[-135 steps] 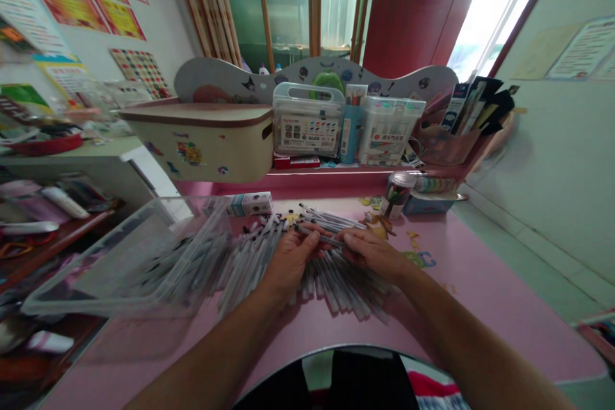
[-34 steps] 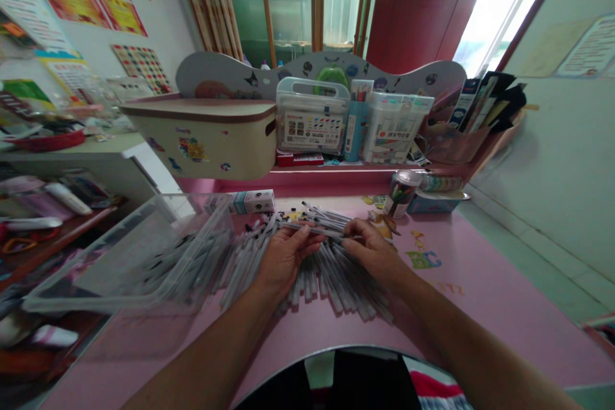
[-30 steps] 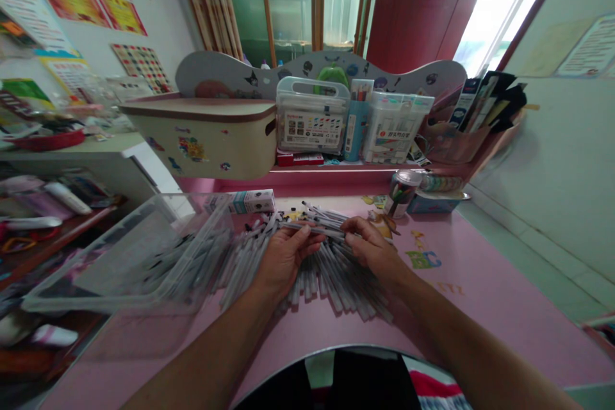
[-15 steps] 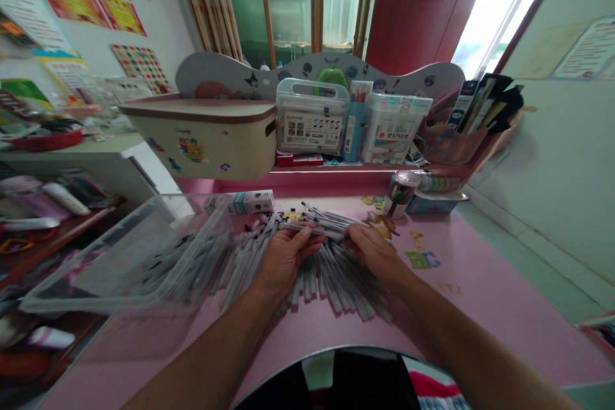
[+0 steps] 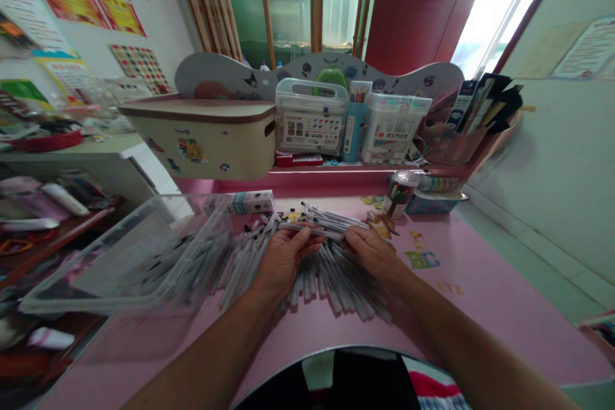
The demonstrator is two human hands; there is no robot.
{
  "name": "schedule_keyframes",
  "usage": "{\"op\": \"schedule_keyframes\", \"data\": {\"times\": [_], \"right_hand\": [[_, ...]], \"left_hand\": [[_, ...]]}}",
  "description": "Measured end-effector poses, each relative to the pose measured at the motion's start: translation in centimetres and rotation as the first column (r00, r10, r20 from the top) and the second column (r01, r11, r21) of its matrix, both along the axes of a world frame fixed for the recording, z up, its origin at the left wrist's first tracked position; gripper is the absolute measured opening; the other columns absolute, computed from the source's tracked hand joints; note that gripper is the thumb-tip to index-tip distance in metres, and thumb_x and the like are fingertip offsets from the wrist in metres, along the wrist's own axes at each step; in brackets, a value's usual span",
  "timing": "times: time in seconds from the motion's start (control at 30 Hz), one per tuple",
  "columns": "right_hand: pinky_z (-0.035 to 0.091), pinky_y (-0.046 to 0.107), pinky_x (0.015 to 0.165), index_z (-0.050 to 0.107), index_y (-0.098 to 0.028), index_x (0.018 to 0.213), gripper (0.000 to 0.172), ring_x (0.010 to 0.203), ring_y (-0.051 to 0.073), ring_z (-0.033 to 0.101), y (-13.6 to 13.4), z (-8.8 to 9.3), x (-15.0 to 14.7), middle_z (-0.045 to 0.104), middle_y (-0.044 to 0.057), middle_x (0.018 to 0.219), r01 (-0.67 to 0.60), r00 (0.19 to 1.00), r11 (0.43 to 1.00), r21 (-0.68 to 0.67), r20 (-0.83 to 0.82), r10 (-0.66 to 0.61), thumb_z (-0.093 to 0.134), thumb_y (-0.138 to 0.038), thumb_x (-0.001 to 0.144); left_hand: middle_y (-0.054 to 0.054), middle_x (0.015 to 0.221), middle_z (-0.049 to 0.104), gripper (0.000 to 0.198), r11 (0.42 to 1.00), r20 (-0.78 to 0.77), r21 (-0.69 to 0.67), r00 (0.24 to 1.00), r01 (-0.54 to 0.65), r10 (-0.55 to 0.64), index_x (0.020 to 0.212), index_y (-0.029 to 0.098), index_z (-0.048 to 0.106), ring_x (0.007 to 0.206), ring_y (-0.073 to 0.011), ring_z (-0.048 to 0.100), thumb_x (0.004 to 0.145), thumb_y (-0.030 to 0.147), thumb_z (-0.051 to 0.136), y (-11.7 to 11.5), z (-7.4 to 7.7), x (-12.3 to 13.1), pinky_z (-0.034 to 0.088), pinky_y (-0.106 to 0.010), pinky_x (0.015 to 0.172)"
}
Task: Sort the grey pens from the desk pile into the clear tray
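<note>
Both hands are over a big loose pile of slim grey-white marker pens (image 5: 336,282) spread on the pink worktop (image 5: 480,314), approx. centre of view. The left hand (image 5: 283,257) has its thumb on top and fingers curled under the left end of a bundle of slim grey-white marker pens (image 5: 321,228), which lies crosswise at the far edge of the pile. The right hand (image 5: 371,251) has its fingers folded over the bundle's right end, so the bundle is clamped between the two. Can't tell if the bundle is lifted or resting on the pens below. Vs a few secs ago, the right hand was pinching what looks like 1 pen closer to the body. Now it sits a bit further out and closer in on the bundle, and more pens seem gathered w/ it. Over the last sec the change is small: the right fingers slide a touch leftward along the bundle, the left hand barely shifts, and the pile keeps its shape. Left of the pile, touching it, is a clear plastic storage box (image 5: 139,240) w/ more of the same pens inside. Beyond the pile are a small white-and-teal carton (image 5: 250,202) and, to the right, a round tin w/ coloured pens (image 5: 398,192), both apart from the hands. On the shelf behind are a cream box w/ brown lid (image 5: 206,141) and a clear marker case w/ handle (image 5: 310,122).
</note>
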State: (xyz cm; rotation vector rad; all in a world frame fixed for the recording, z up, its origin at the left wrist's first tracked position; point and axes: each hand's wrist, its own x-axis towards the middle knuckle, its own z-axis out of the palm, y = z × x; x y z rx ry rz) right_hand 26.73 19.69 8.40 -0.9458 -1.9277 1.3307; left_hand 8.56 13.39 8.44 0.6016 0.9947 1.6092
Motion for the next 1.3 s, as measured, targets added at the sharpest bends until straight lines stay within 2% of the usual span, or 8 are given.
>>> {"op": "schedule_keyframes", "data": {"times": [0.17,0.37,0.5,0.63,0.77,0.93,1.1,1.3], "right_hand": [[0.026,0.025,0.052,0.051,-0.023,0.083,0.019,0.055,0.012,0.035,0.1,-0.2,0.0,0.04,-0.005,0.063,0.028,0.99,0.998,-0.063,-0.135,-0.036,0.056,-0.041,0.087],[0.028,0.027,0.052,0.055,-0.02,0.071,0.041,0.056,0.014,0.039,0.3,-0.7,-0.1,0.045,-0.001,0.062,-0.033,0.999,0.999,-0.031,-0.014,0.033,0.038,-0.047,0.096],[0.03,0.025,0.056,0.054,-0.02,0.077,0.019,0.062,0.012,0.041,-0.1,-0.2,-0.1,0.046,-0.003,0.068,-0.004,0.998,0.999,0.054,-0.069,0.007,0.054,-0.035,0.088],[0.025,0.021,0.047,0.049,-0.021,0.081,0.018,0.051,0.008,0.033,-0.3,0.3,-0.3,0.042,-0.007,0.065,-0.014,0.97,0.987,-0.161,-0.242,-0.026,0.064,-0.028,0.073],[0.01,0.018,0.036,0.043,-0.023,0.078,0.021,0.038,0.005,0.02,-0.1,0.4,-0.1,0.038,-0.01,0.053,-0.156,0.908,0.849,-0.504,-0.411,-0.077,0.058,-0.021,0.063],[0.01,0.016,0.034,0.05,-0.021,0.087,0.025,0.037,0.003,0.027,0.0,0.8,0.3,0.054,-0.005,0.063,-0.311,0.883,0.682,-0.661,-0.467,-0.05,0.059,-0.023,0.065],[0.011,0.015,0.033,0.048,-0.019,0.073,0.022,0.035,0.002,0.026,-0.4,0.8,-0.2,0.048,-0.007,0.053,-0.176,0.951,0.769,-0.615,-0.308,-0.028,0.067,-0.031,0.072],[0.012,0.016,0.032,0.044,-0.02,0.064,0.024,0.034,0.003,0.025,0.4,0.7,-0.1,0.037,-0.01,0.045,-0.025,0.909,0.815,-0.579,-0.353,-0.223,0.066,-0.031,0.066]], "left_hand": [[-0.005,0.083,0.075,0.023,1.0,-0.001,0.019,1.0,0.017,-0.017,0.085,0.013,0.069,0.072,-0.0154,0.072,0.07,0.026,0.08,0.0,-0.2,0.1,0.059,-0.021,0.063],[-0.005,0.083,0.075,0.026,1.0,-0.008,0.021,1.0,-0.005,0.005,0.086,0.013,0.07,0.073,-0.0158,0.073,0.068,0.028,0.081,0.0,-0.1,0.0,0.059,-0.021,0.064],[-0.006,0.083,0.075,0.024,1.0,-0.013,0.021,1.0,-0.022,0.022,0.086,0.013,0.069,0.073,-0.0154,0.072,0.07,0.027,0.08,0.0,-0.2,-0.1,0.058,-0.02,0.063],[-0.004,0.081,0.074,0.021,0.998,0.023,0.022,0.998,-0.057,0.057,0.085,0.014,0.068,0.073,-0.0147,0.072,0.071,0.025,0.078,0.1,-0.1,-0.2,0.057,-0.02,0.062],[-0.003,0.081,0.074,0.021,0.997,0.044,0.034,0.996,-0.073,0.072,0.086,0.014,0.068,0.07,-0.0139,0.071,0.071,0.026,0.078,0.2,0.0,-0.2,0.057,-0.02,0.06],[-0.005,0.082,0.074,0.021,0.997,-0.059,0.078,0.998,-0.026,0.031,0.087,0.015,0.067,0.073,-0.0158,0.071,0.075,0.03,0.075,-0.2,-0.1,0.0,0.057,-0.023,0.063],[-0.006,0.089,0.073,0.016,0.989,-0.163,0.141,0.985,-0.033,0.056,0.088,0.015,0.066,0.08,-0.0168,0.07,0.081,0.029,0.07,-0.3,0.1,0.1,0.056,-0.026,0.071],[-0.005,0.076,0.069,0.013,0.927,0.273,0.152,0.916,-0.342,0.293,0.082,0.019,0.057,0.078,-0.0212,0.071,0.092,0.024,0.049,1.0,1.3,-2.6,0.057,-0.036,0.072]]}}
